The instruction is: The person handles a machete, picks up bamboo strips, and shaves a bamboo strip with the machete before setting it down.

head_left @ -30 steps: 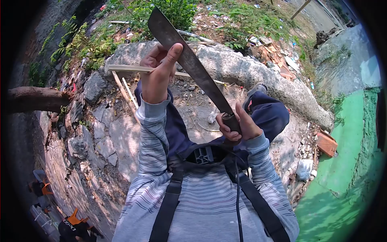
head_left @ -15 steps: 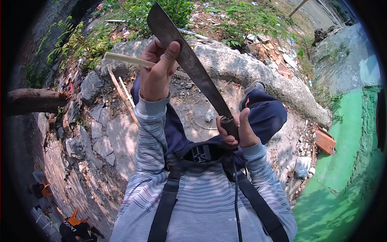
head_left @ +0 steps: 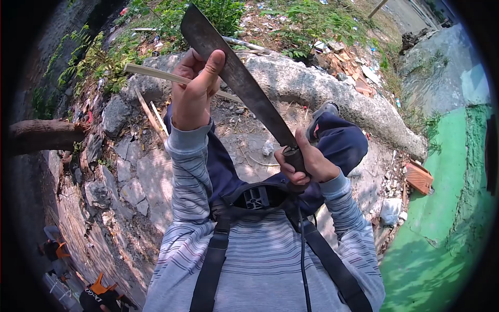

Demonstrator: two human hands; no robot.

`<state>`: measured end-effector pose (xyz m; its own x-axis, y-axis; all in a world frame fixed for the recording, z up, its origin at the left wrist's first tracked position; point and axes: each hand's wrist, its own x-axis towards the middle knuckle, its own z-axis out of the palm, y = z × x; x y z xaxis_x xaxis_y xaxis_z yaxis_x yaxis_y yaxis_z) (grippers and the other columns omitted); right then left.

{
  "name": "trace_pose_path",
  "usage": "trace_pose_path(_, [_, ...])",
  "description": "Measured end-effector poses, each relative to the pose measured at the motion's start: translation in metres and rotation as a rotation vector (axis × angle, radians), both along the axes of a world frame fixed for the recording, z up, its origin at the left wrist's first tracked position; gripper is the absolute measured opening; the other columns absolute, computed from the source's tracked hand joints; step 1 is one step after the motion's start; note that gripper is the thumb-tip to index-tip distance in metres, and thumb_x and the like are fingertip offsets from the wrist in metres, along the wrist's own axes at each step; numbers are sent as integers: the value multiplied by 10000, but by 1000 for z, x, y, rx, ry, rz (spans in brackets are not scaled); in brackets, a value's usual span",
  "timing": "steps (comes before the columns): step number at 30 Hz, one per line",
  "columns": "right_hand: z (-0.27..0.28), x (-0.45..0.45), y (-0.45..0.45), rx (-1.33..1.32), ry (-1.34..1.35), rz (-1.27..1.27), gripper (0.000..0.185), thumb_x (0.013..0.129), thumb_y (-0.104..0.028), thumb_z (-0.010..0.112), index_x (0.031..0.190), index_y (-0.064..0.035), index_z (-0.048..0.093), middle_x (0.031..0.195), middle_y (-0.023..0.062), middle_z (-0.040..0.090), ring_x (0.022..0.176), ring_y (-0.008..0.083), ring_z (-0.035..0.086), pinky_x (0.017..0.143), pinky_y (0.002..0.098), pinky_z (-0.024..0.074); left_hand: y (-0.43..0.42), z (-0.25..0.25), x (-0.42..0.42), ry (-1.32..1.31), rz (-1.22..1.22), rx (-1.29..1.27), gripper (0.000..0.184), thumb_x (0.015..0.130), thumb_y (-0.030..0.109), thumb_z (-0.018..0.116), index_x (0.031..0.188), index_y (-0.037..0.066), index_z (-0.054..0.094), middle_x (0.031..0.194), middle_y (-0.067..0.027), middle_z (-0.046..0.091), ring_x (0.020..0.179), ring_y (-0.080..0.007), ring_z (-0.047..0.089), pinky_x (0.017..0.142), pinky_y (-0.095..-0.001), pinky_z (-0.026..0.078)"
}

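My right hand is wrapped round the dark handle of a machete, its thumb lying along the handle's top near the blade. The long, dark blade slants up and to the left, past my left hand. That hand is closed on a thin, pale wooden strip, which sticks out on both sides of the fist and passes behind the blade. My left thumb points up beside the blade's edge; whether it touches the metal I cannot tell.
A rough concrete kerb curves ahead of my legs, with rubbish and plants beyond. Several sticks and broken stones lie at the left. An orange-brown block sits beside green ground at the right. People are at the lower left.
My right thumb has come down from a raised position onto the machete's handle. Both hands, the machete and the wooden strip have shifted slightly left in view.
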<state>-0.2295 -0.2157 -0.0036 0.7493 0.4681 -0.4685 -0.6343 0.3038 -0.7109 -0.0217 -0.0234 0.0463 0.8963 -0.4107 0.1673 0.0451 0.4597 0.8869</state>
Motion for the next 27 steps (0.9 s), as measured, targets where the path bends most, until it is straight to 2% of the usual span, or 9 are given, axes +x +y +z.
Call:
trace_pose_path(4, [4, 0, 9, -8, 35, -71, 817, 961, -808, 114, 858, -74, 457, 585, -35, 367, 444, 59, 312, 413, 223, 261, -2, 1, 2, 9, -7, -1, 158, 963, 192, 747, 884, 120, 631, 726, 83, 581, 490, 1, 310, 450, -223, 207])
trace_pose_path(8, [-11, -12, -8, 220, -71, -161, 838, 928, -851, 271, 1022, -64, 541, 657, -39, 428, 494, 49, 373, 464, 206, 323, -2, 4, 0, -12, 51, -80, 150, 965, 202, 746, 906, 123, 633, 701, 95, 543, 497, -4, 301, 462, -230, 208])
trace_pose_path(9, [-8, -11, -17, 194, -248, -149, 639, 967, -690, 540, 1080, -62, 567, 691, -35, 486, 529, 38, 422, 485, 205, 349, -1, 3, 1, -26, 83, -127, 147, 966, 206, 745, 914, 125, 634, 694, 98, 528, 500, -5, 296, 466, -233, 209])
trace_pose_path(10, [3, -10, -17, 192, -251, -151, 639, 967, -690, 540, 1080, -62, 567, 691, -35, 486, 529, 38, 422, 485, 205, 349, 0, 1, 3, -28, 80, -129, 147, 966, 206, 745, 914, 125, 634, 694, 98, 528, 500, -5, 296, 466, -233, 209])
trace_pose_path(12, [26, -11, -17, -359, -365, -168, 382, 945, -373, 743, 1075, -43, 601, 744, -22, 563, 576, 40, 488, 526, 206, 378, 0, 0, 5, -51, 36, -186, 94, 997, 201, 699, 1025, 113, 676, 647, 103, 474, 488, -14, 252, 483, -248, 181])
trace_pose_path(13, [25, -13, -14, -427, -382, -254, 286, 889, -185, 798, 1063, -27, 634, 823, -4, 614, 624, 47, 528, 559, 215, 397, -3, 4, 1, -5, 75, -172, 100, 1004, 196, 687, 1058, 112, 676, 621, 103, 454, 476, -16, 233, 482, -251, 178])
trace_pose_path(18, [6, -23, -12, -605, -813, -362, 448, 873, -174, 794, 1238, -5, 596, 863, 21, 590, 619, 41, 495, 557, 194, 385, -7, 5, 0, 21, 76, -150, 166, 953, 195, 762, 906, 131, 616, 681, 92, 532, 486, -5, 265, 471, -239, 195])
trace_pose_path(20, [21, -35, -13, -230, -420, -349, 514, 887, -212, 781, 1287, 6, 541, 853, 31, 591, 609, 52, 494, 569, 199, 402, -8, 4, 1, 28, 124, -137, 177, 945, 187, 771, 895, 133, 610, 680, 92, 536, 484, -5, 265, 469, -238, 192])
trace_pose_path(27, [10, -41, -5, -232, -437, -607, 438, 963, -154, 688, 1315, 17, 492, 874, 43, 586, 582, 75, 550, 550, 222, 450, -13, 2, 2, -22, 231, -89, 224, 934, 165, 782, 849, 144, 576, 652, 90, 517, 474, 2, 266, 437, -239, 160])
